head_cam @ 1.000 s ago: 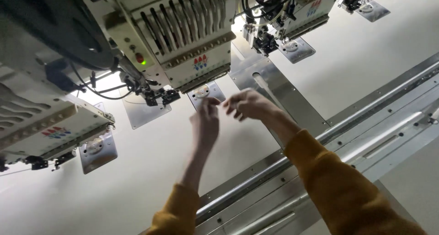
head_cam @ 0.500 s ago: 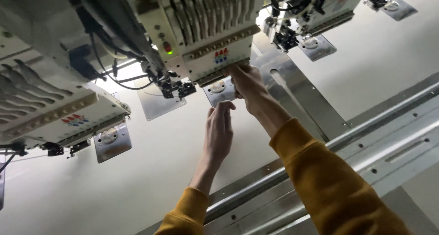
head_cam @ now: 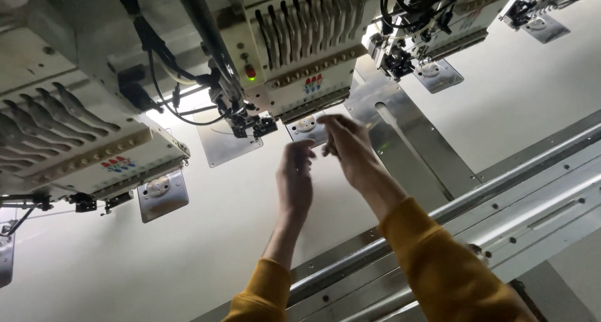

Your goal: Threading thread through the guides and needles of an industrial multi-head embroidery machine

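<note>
Both hands are raised under the middle embroidery head [head_cam: 300, 59] of a multi-head machine: the left hand [head_cam: 295, 178] hangs just below the small metal needle plate [head_cam: 307, 129] with fingers loosely curled and seemingly empty, while the right hand [head_cam: 350, 148] pinches its fingertips together beside that plate, perhaps on a thread too fine to see. The work seems to be at the needle area, above the white fabric bed [head_cam: 125, 259]; any further move there calls for fine, steady fingertip control near the needles
</note>
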